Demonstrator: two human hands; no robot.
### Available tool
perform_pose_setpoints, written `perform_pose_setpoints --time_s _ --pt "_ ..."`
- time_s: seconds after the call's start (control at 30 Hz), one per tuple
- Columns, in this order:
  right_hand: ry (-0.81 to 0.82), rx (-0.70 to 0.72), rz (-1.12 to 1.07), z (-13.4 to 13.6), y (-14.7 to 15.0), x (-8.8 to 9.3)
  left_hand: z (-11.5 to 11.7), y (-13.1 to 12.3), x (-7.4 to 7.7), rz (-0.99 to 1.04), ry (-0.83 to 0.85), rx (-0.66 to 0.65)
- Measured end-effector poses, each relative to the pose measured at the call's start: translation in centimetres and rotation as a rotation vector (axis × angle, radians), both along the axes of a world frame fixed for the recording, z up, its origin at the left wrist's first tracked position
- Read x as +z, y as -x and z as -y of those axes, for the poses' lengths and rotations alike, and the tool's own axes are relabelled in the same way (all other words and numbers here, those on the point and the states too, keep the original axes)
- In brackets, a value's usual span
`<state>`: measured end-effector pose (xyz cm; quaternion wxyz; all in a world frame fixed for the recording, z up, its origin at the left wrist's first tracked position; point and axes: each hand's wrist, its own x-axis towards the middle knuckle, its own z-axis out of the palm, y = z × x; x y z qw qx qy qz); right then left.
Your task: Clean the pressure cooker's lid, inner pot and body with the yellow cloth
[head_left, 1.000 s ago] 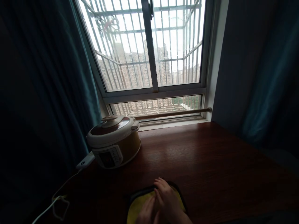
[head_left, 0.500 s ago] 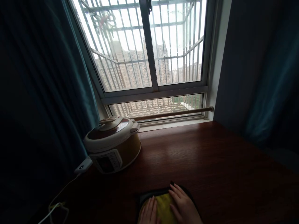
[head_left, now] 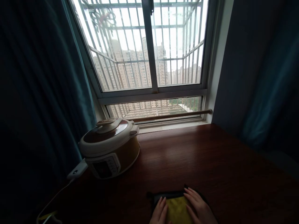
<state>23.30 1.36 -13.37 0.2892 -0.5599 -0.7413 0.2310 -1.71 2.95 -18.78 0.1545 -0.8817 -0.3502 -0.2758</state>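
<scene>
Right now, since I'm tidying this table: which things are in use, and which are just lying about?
In use: yellow cloth, left hand and right hand flat on it.
Lying about: electric cooker, white plug beside it, wooden rod by the window.

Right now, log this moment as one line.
left hand: flat on yellow cloth | right hand: flat on cloth | cloth: on wooden table | electric cooker: far left, lid shut
</scene>
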Motion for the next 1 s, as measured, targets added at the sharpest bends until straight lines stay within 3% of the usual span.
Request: perform_pose_setpoints --time_s 0.17,0.27,0.37,0.5,0.63,0.77,0.87,1.0 --pt "0.002 -0.093 -0.145 -0.5 0.6 -0.2 -0.3 0.9 0.3 -0.083 -0.168 -0.028" --pt "0.041 -0.182 -0.377 -1.9 2.0 1.2 0.1 0.6 0.2 -0.119 -0.177 0.019" --pt "0.215 -0.09 -0.694 -4.8 4.3 4.7 0.7 0.2 0.7 -0.138 -0.16 0.049" --pt "0.713 0.087 -1.179 -10.5 9.0 11.1 1.9 -0.3 2.5 -0.124 -0.087 0.119" --pt "0.758 0.086 -1.183 -16.9 15.1 16.7 2.9 -0.7 4.1 -0.061 0.007 0.139" --pt "0.686 0.017 -1.107 -22.3 20.8 20.4 3.3 -0.9 4.5 0.026 0.081 0.134" --pt "0.616 -0.042 -1.028 -25.1 23.2 21.7 3.5 -1.0 4.6 0.043 0.119 0.145" --pt "0.567 -0.113 -0.886 -27.6 23.9 21.6 3.3 -0.9 4.3 0.054 0.109 0.139"
